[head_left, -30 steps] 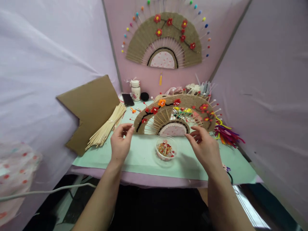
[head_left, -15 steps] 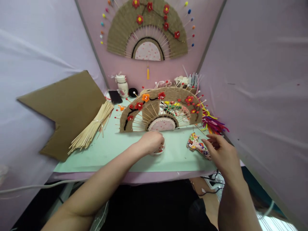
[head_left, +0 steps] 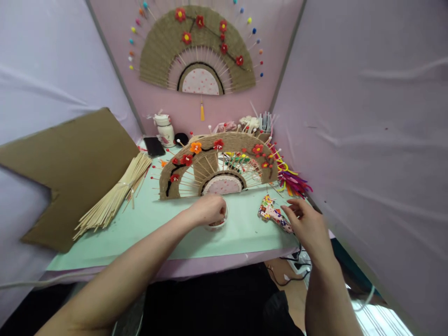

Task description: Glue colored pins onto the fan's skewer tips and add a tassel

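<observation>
My left hand [head_left: 209,210] dips into a small white bowl [head_left: 217,226] with reddish bits in it. Its fingers are pinched together, and whatever lies between them is hidden. Just beyond stands a twine-wrapped fan [head_left: 238,140] on thin sticks, with red and orange flowers, a black branch line and a pink half-round centre. On the right, a hot glue gun [head_left: 275,217] covered in a colourful pattern lies on the table. Over its handle end hovers my right hand [head_left: 310,224], thumb and fingers apart, holding nothing that I can see.
A tied bundle of thin sticks [head_left: 114,193] and a cardboard sheet [head_left: 80,172] lie at the left. Behind are a phone [head_left: 154,146] and a white bottle [head_left: 164,130]. Coloured pipe cleaners [head_left: 294,181] lie at the right. A larger fan [head_left: 203,35] hangs on the back wall.
The whole view has shifted, so things sit further left in the picture. Both hands stay in nearly the same places, the left one at the bowl and the right one by the glue gun.
</observation>
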A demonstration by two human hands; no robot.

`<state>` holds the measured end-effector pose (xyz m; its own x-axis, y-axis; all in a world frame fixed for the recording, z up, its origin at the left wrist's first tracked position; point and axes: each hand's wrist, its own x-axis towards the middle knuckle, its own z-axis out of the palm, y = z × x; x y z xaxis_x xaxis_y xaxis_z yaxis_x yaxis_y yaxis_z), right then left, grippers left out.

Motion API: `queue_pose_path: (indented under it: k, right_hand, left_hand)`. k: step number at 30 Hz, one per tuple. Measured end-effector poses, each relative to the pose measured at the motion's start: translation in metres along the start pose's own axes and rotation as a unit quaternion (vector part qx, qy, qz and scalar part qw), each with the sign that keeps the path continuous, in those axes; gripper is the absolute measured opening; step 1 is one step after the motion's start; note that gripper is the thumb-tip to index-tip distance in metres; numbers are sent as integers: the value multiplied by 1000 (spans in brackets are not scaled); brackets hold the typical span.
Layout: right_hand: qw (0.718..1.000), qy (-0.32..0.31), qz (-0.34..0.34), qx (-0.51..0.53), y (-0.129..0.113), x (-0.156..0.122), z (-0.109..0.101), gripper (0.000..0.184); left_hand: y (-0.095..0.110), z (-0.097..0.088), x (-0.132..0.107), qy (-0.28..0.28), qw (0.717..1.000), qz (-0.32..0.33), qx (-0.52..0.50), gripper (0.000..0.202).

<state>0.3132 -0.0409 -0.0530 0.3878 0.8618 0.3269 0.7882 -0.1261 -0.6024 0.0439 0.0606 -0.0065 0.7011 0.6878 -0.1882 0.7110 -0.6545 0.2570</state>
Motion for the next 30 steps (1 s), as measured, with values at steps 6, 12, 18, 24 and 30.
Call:
queue_pose_path:
  k: [6,12,18,24,30]
  right_hand:
    - [984,-124,-51,-120,-1,-5,0,41]
    - [967,-204,-13,-150,0,-8,8,42]
    - [970,-196,5,-145,2,-3,13,51]
    - [968,-219,3,-121,1,0,4,51]
    - [965,-240,-14,-108,4,3,2,53]
  left_hand:
    - [-1,-26,-22,65,991,22,-118,11]
    - [-19,-20,-67,197,895,-38,-399,6]
    - [-52,21,-92,274,677,-91,-677,14]
    - [-63,37,-90,310,559,-95,-763,22]
    - [-59,44,-87,325,494,-50,-805,20]
